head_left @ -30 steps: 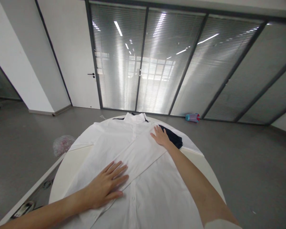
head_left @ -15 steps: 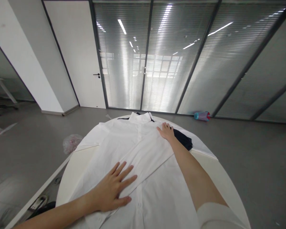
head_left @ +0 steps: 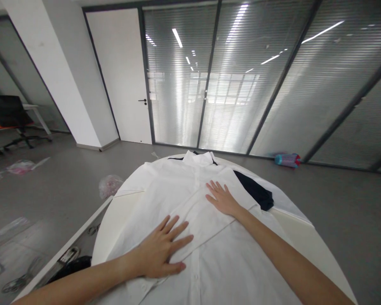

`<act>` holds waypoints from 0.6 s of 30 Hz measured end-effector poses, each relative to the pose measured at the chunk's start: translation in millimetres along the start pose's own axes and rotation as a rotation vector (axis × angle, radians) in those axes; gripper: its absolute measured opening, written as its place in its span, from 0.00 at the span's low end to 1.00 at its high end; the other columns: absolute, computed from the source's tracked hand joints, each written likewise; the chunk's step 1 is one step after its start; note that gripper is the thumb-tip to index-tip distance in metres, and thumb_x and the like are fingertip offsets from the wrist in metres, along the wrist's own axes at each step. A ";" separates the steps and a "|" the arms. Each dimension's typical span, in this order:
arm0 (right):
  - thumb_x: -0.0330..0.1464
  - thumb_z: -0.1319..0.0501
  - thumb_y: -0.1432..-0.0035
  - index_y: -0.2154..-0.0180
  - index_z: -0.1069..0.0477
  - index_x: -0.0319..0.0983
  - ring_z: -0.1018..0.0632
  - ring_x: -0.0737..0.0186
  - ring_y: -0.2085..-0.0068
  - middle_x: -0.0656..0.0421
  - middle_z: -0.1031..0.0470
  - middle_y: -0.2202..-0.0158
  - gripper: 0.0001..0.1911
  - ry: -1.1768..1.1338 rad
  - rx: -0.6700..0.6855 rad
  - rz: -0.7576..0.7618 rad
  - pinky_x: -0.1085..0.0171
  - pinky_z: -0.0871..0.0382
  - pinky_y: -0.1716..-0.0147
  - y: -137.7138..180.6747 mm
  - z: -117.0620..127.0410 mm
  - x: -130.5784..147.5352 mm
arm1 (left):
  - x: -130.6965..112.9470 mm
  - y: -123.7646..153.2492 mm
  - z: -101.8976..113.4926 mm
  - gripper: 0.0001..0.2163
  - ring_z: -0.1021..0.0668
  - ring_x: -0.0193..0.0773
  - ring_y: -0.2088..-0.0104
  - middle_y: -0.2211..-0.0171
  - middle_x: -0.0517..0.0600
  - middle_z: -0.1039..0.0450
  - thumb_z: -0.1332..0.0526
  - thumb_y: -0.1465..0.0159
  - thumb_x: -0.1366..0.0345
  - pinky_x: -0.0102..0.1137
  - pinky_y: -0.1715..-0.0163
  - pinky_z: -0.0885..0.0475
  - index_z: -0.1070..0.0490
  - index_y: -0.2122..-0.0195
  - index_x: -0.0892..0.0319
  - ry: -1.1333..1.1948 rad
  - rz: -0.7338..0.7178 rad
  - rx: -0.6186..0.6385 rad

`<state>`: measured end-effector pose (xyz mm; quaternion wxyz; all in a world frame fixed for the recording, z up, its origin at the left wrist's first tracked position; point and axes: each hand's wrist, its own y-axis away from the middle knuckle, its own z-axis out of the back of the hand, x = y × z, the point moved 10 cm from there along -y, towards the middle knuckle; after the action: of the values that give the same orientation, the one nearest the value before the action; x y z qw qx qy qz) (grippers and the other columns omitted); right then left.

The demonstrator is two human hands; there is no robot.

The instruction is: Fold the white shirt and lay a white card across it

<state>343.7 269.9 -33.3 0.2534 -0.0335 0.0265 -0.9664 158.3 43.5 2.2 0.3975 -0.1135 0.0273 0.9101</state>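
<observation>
Head view: the left hand (head_left: 163, 250) is lying palm down with fingers spread, gripping nothing, on a white shirt (head_left: 168, 182). Farther forward and to its right, the right hand (head_left: 221, 198) is also resting flat, fingers a little apart and holding nothing. The shirt is stretching out beneath both hands, one sleeve (head_left: 198, 218) running diagonally across its front under them. Its collar (head_left: 198, 159) is standing ahead of the right hand, slightly left. Dark cloth (head_left: 255, 191) is lying near that hand's right side; a pale table (head_left: 120, 214) is showing ahead-left of the left hand.
</observation>
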 end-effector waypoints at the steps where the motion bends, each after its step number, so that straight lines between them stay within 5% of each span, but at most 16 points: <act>1: 0.56 0.64 0.33 0.30 0.53 0.47 0.53 0.49 0.29 0.57 0.58 0.28 0.38 0.008 0.003 0.018 0.43 0.59 0.33 -0.1 -0.1 1.9 | -1.3 0.5 0.0 0.34 0.56 0.59 0.29 0.28 0.49 0.64 0.45 0.33 0.46 0.59 0.34 0.55 0.56 0.29 0.42 0.000 -0.001 0.001; 5: 0.52 0.60 0.31 0.30 0.51 0.48 0.50 0.46 0.29 0.53 0.54 0.28 0.33 0.084 0.016 -0.187 0.39 0.58 0.34 -8.0 2.5 -47.1 | -9.9 6.5 2.1 0.32 0.54 0.57 0.29 0.28 0.51 0.62 0.45 0.32 0.46 0.57 0.33 0.53 0.54 0.29 0.44 0.011 -0.018 -0.012; 8: 0.49 0.57 0.31 0.31 0.46 0.42 0.46 0.39 0.31 0.46 0.50 0.30 0.33 0.145 -0.131 -0.310 0.35 0.54 0.37 -9.6 18.2 -77.6 | 6.9 16.1 15.7 0.29 0.47 0.51 0.30 0.29 0.50 0.53 0.44 0.32 0.48 0.50 0.33 0.46 0.45 0.32 0.45 0.033 -0.008 -0.062; 10: 0.47 0.56 0.30 0.33 0.42 0.37 0.46 0.37 0.31 0.43 0.49 0.31 0.32 0.184 -0.308 -0.285 0.35 0.53 0.37 -4.9 34.3 -74.5 | 55.7 29.6 42.7 0.22 0.42 0.48 0.32 0.31 0.49 0.45 0.45 0.31 0.51 0.45 0.35 0.42 0.35 0.37 0.47 0.030 0.129 -0.215; 14: 0.42 0.55 0.30 0.36 0.37 0.34 0.47 0.37 0.31 0.43 0.47 0.31 0.29 0.194 -0.484 -0.142 0.36 0.52 0.37 13.3 48.7 -48.3 | 218.9 104.6 101.9 0.17 0.27 0.49 0.43 0.44 0.57 0.28 0.46 0.33 0.58 0.44 0.42 0.33 0.25 0.50 0.59 0.081 0.693 -0.680; 16: 0.42 0.54 0.30 0.37 0.35 0.35 0.47 0.38 0.31 0.44 0.45 0.32 0.28 0.180 -0.482 -0.078 0.37 0.51 0.36 22.3 46.3 -38.2 | 293.7 147.1 90.6 0.17 0.22 0.49 0.52 0.51 0.58 0.24 0.43 0.38 0.60 0.40 0.52 0.27 0.25 0.51 0.61 0.252 1.025 -0.685; 18: 0.42 0.54 0.30 0.38 0.35 0.35 0.46 0.39 0.31 0.44 0.43 0.32 0.28 0.158 -0.467 -0.053 0.39 0.50 0.36 30.5 40.8 -34.0 | 331.0 162.9 65.4 0.18 0.20 0.49 0.60 0.62 0.57 0.21 0.38 0.44 0.61 0.37 0.62 0.25 0.24 0.55 0.65 0.419 1.117 -0.558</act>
<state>391.3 258.7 3.6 0.2102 -0.0162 0.2678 -0.9401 -190.6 179.0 -16.4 -0.1925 -0.3557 -0.0780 0.9112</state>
